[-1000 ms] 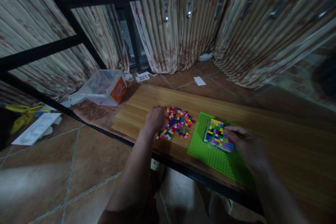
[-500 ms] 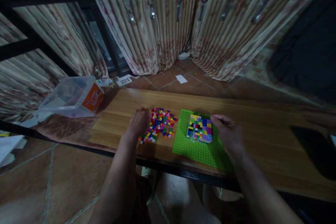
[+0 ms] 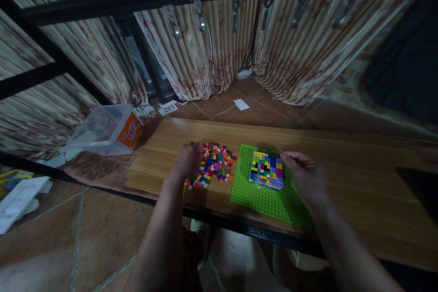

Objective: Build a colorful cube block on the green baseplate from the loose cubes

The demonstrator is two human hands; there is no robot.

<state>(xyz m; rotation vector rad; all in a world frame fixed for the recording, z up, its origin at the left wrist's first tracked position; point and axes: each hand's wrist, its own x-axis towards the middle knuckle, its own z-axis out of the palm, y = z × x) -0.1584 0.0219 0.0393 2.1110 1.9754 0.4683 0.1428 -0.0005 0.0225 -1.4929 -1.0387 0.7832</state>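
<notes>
A pile of small multicoloured toy bricks lies loose on the wooden table. My left hand rests at the pile's left edge with its fingers bent down, and their tips are hidden behind the hand. To the right, a square block built of coloured bricks stands on a green studded baseplate. The thumb and forefinger of my right hand are pinched together at the block's far right corner. Whatever sits between those fingertips is too small to make out.
A clear plastic bin with an orange label stands beyond the table's left end. The wooden table top stretches to the right, with a dark flat object near that end. Striped curtains hang behind a black metal frame.
The camera has turned a little to the left, so the scene sits farther right in view. Both hands keep nearly the same places beside the pile and the block.
</notes>
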